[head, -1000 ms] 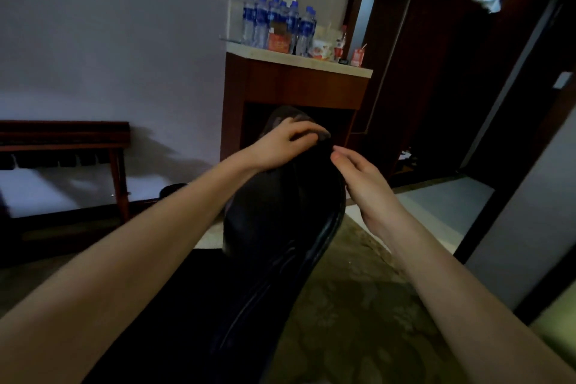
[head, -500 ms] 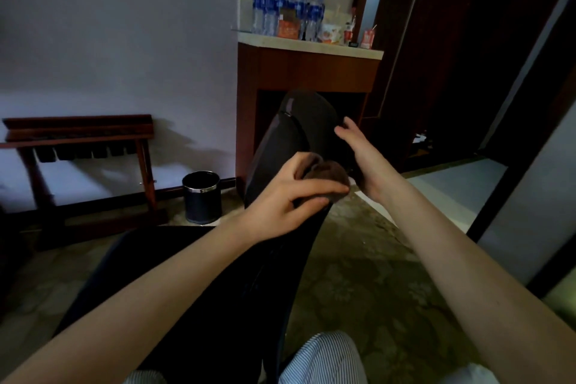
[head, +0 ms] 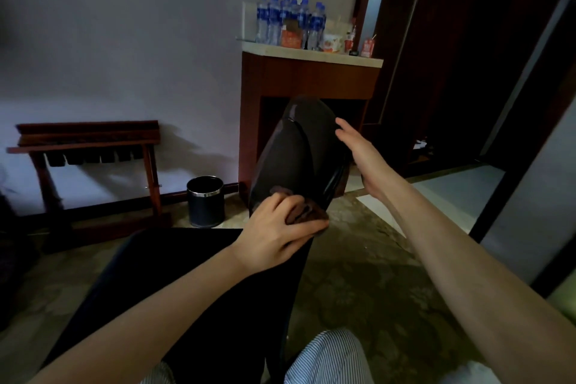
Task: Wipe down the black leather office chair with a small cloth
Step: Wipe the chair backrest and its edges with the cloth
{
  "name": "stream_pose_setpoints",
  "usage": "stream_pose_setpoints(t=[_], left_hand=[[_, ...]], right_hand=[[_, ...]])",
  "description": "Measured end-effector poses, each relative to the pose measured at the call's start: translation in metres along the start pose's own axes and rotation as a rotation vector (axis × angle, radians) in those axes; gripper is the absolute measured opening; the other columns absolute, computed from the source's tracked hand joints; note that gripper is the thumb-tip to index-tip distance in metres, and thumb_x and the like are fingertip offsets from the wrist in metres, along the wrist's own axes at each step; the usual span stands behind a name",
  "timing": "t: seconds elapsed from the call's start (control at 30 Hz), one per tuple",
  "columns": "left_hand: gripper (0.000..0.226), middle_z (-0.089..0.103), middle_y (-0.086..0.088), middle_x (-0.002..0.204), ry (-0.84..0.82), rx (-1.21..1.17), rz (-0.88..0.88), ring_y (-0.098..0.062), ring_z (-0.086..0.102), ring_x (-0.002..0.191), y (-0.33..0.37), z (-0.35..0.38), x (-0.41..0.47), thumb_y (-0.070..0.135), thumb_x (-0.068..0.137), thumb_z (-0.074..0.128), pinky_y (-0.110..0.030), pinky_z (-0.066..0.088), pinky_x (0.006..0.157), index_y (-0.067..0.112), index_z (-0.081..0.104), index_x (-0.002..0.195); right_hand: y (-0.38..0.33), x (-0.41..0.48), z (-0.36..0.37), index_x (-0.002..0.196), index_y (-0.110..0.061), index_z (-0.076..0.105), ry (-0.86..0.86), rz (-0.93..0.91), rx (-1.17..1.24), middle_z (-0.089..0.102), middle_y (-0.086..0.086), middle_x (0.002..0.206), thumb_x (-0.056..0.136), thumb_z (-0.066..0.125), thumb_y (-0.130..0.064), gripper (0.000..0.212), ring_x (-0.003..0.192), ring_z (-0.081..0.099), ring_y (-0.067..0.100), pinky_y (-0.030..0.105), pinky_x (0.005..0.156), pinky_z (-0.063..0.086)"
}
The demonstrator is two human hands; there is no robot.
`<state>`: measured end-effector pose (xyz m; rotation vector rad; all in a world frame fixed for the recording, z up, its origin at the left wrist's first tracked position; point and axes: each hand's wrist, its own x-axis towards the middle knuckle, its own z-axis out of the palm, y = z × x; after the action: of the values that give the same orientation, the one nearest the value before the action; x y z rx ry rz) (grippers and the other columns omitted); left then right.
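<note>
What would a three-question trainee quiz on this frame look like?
1. True or false: the left hand holds the cloth against the lower chair back.
2. The right hand is: A) curled round a bottle; B) open, fingers straight, at the chair back's edge; C) out of view.
3. Fill in: the black bin stands on the floor between the wooden rack and the ____.

Key: 1 true; 2 B; 3 cabinet.
</note>
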<state>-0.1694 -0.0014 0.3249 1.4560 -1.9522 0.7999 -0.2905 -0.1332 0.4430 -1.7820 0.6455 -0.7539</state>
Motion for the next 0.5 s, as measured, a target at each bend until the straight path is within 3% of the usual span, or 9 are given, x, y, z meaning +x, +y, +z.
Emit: stream_pose_setpoints(t=[0.2,0.37,0.5], left_hand=[[0.031,0.046,-0.009,0.116,0.101,0.064,-0.056,-0.025,0.045,0.095,0.013,-0.037,0.043,0.029,0.088,0.054,-0.032,0.04,0.072,0.03,0.059,0.119],[0.03,0.054,-0.009,0.108,0.143,0.093,-0.276,-0.025,0.051,0.088,0.035,-0.071,0.067,0.032,0.087,0.049,-0.026,0.038,0.068,0.028,0.065,0.112],[0.02,0.057,-0.011,0.096,0.147,0.296,-0.37,-0.03,0.055,0.074,0.051,-0.093,0.072,0.025,0.082,0.063,-0.027,0.034,0.059,0.023,0.069,0.1]], right_hand=[[0.007,-0.006,0.002,0.145,-0.041,0.023,0.021,0.0,-0.021,0.007,-0.008,0.158,0.097,0.02,-0.055,0.05,0.145,0.005,0.017,0.044,0.117,0.005],[0.016,-0.024,0.008,0.137,-0.052,0.03,-0.047,-0.084,-0.044,0.018,-0.007,0.156,0.087,0.01,-0.067,0.056,0.145,0.006,0.017,0.052,0.116,-0.003],[0.005,-0.05,0.019,0.139,-0.048,0.028,-0.089,-0.131,-0.042,0.024,-0.011,0.153,0.096,0.007,-0.055,0.048,0.144,0.01,0.012,0.05,0.117,-0.002]])
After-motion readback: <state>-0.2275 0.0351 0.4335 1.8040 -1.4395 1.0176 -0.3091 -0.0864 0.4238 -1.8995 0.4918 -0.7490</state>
